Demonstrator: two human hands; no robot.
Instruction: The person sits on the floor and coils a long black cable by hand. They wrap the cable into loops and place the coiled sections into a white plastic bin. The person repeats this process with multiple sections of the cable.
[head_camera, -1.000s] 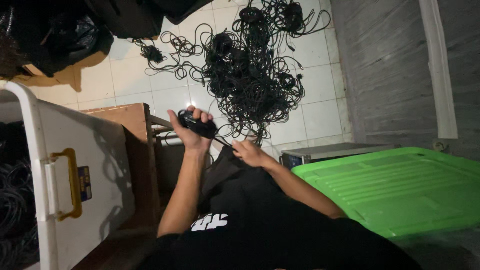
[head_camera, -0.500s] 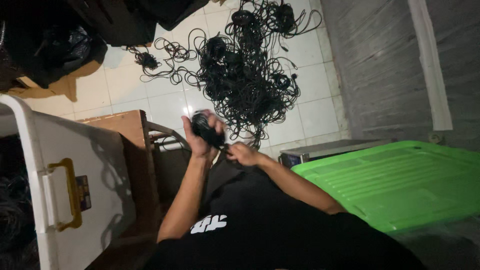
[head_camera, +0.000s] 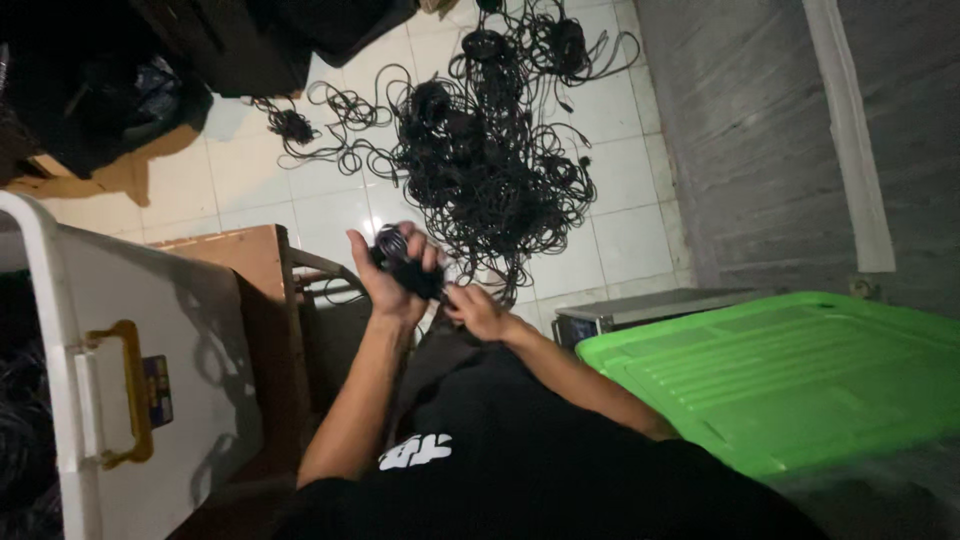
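My left hand (head_camera: 385, 282) is raised in front of me and grips a small coiled bundle of black cable (head_camera: 400, 262). My right hand (head_camera: 476, 310) is just to its right, fingers pinched on the cable's loose end beside the bundle. Beyond both hands a large tangled pile of black cables (head_camera: 480, 165) spreads over the white tiled floor (head_camera: 620, 190).
A white plastic bin with a yellow handle (head_camera: 125, 390) stands at the left, black cable inside it. A brown wooden stand (head_camera: 255, 265) sits beside it. A green bin lid (head_camera: 800, 375) lies at the right, a metal box (head_camera: 640, 312) behind it, a grey wall beyond.
My view has shifted so the pile sits higher. My left hand has turned the bundle and my right hand has come closer to it.
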